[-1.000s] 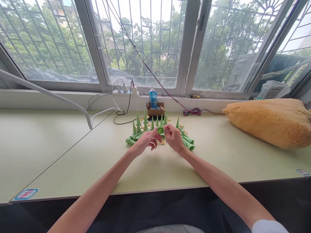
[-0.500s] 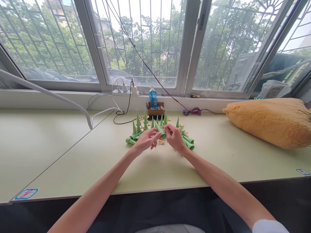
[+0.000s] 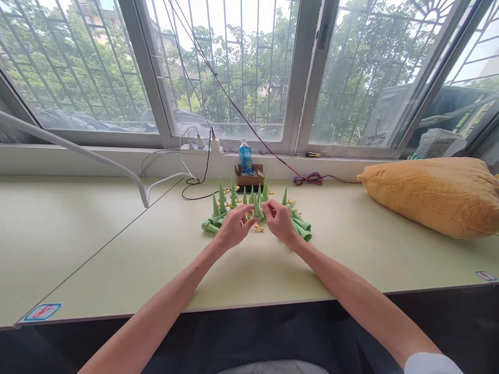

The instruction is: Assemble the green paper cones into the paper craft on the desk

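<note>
Between my two hands a green cone [image 3: 257,209] stands point up, its base gripped by the fingers of my left hand [image 3: 236,225]. My right hand [image 3: 277,219] is pinched at the cone's right side; whatever its fingertips hold is too small to make out. Behind the hands several green cones [image 3: 221,195] stand upright on the table, some with yellow pieces at their sides. More green cones [image 3: 303,227] lie in a pile beside my right hand, and others [image 3: 211,225] lie left of my left hand. A small yellow piece [image 3: 258,228] rests on the table just below the held cone.
A cardboard box [image 3: 249,179] with a blue bottle [image 3: 245,157] is at the back. Bundled cable [image 3: 309,178] and an orange plush cushion [image 3: 429,195] are to the right. A white cable [image 3: 117,162] hangs at left. A power strip [image 3: 200,147] sits by the window.
The green cone has turned from leaning left to upright. My left hand has shifted its fingers around the base, while my right hand has hardly moved.
</note>
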A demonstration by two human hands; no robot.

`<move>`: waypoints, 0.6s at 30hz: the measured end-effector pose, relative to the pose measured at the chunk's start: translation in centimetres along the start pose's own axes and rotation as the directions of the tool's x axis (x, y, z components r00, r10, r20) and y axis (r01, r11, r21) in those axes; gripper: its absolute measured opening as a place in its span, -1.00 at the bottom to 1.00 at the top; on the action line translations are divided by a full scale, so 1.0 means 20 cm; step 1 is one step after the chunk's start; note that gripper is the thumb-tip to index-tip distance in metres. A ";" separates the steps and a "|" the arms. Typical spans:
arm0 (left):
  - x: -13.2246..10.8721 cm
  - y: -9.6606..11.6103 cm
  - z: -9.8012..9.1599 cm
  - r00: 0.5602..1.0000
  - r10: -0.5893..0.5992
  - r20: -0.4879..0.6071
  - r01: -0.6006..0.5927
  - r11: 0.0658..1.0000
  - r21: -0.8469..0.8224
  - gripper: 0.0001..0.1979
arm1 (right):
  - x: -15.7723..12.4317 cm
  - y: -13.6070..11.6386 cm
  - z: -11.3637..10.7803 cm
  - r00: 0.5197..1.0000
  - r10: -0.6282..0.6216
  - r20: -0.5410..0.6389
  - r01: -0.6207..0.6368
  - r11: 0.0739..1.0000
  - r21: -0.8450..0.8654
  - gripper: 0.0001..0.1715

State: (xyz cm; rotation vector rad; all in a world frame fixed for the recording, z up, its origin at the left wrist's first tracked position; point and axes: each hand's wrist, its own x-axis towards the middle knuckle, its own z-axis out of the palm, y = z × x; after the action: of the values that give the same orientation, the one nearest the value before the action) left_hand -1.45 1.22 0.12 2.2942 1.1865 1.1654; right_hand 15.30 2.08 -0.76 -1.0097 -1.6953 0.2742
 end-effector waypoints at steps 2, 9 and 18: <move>0.00 -0.01 0.00 1.000 0.022 -0.022 -0.022 1.000 0.014 -0.73 | 0.00 0.00 0.00 1.000 0.007 -0.002 -0.007 1.000 0.010 -0.65; 0.00 -0.01 0.00 0.997 0.068 -0.042 -0.066 0.996 0.058 -0.75 | 0.00 -0.01 0.00 1.000 0.007 -0.012 -0.006 1.000 0.017 -0.68; 0.00 0.01 -0.01 0.996 0.074 -0.055 -0.073 0.997 0.019 -0.74 | 0.00 -0.02 0.00 1.000 0.010 -0.018 -0.009 1.000 0.002 -0.68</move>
State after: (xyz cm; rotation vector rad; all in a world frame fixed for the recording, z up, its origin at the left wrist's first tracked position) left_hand -1.50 1.04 0.35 2.3506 1.1445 1.2582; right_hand 15.09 1.80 -0.56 -1.0160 -1.6741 0.2725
